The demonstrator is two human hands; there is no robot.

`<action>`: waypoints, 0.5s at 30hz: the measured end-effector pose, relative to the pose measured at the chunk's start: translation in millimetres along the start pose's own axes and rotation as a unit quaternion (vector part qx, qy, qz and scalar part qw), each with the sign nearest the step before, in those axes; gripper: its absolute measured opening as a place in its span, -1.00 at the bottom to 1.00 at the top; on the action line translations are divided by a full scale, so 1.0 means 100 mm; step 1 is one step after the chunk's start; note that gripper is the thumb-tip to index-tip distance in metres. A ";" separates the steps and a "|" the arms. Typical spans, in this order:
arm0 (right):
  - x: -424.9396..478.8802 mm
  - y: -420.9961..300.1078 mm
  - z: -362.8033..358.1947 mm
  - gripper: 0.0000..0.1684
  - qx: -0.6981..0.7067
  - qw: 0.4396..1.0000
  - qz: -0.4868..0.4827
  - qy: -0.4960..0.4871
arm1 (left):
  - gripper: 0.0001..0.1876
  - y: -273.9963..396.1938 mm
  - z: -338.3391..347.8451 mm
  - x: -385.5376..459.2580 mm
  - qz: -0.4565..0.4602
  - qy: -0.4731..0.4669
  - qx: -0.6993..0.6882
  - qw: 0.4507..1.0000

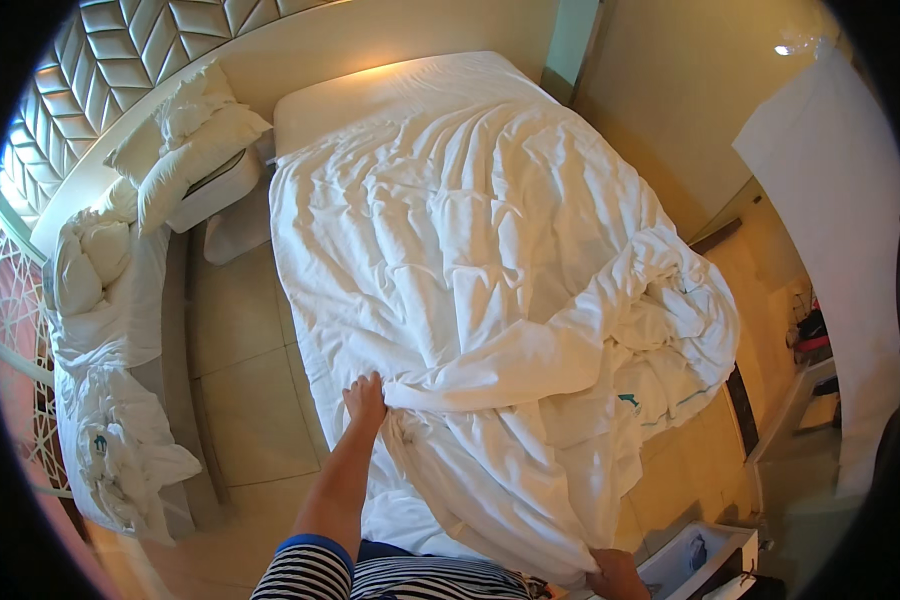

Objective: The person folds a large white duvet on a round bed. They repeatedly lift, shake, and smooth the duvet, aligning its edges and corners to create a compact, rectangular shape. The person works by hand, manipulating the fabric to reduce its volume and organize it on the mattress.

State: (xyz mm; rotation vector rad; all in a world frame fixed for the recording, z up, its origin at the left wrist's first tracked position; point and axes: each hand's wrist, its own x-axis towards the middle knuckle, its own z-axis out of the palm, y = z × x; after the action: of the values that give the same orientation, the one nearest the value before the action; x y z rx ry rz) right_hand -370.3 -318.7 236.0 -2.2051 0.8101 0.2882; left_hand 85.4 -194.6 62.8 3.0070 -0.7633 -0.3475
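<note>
A rumpled white bed cover [450, 217] lies over most of the bed, its folds running lengthwise. Near the foot, my left hand [366, 399] grips the gathered edge of this fabric. At the bottom of the view my right hand [616, 574] is closed on a lower corner of the cloth, close to my body. Between the two hands the cover is drawn into a slanting fold. A bunched part with a teal mark [630, 403] hangs over the bed's right foot corner. At the head end, the white mattress sheet [420, 82] lies uncovered.
Pillows [202, 161] are piled on a white nightstand [217, 195] at the left. Crumpled linen [120, 450] covers a long grey bench [172, 360]. Tiled floor [247, 390] runs between bench and bed. An open white bin [690, 559] stands at lower right, close to my right hand.
</note>
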 end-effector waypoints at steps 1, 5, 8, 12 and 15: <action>0.07 0.13 0.08 -0.71 -0.002 1.000 0.013 -0.014 | -0.78 -0.02 0.04 -0.03 0.013 -0.025 0.006 1.000; 0.51 0.18 0.25 -0.48 -0.178 0.956 0.095 -0.211 | -0.50 -0.08 0.09 -0.11 0.053 -0.140 0.002 0.989; 1.12 -0.22 0.28 -0.46 -0.029 0.985 -0.081 -0.151 | -0.20 -0.14 0.19 -0.17 0.107 -0.155 -0.037 0.981; 2.10 -0.42 0.72 -0.41 -0.158 0.982 -0.102 0.024 | -0.02 0.24 0.11 -0.33 0.201 -0.080 -0.071 0.974; 2.57 -0.38 1.25 -0.23 -0.261 0.959 -0.113 -0.005 | 0.07 0.57 0.09 -0.43 0.227 -0.091 -0.088 0.966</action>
State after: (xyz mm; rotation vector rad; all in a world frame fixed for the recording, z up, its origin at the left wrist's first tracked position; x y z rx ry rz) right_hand -141.3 -327.7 60.7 -2.7579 0.5021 0.4385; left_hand 19.8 -223.9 66.8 2.5561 -1.3206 -0.6357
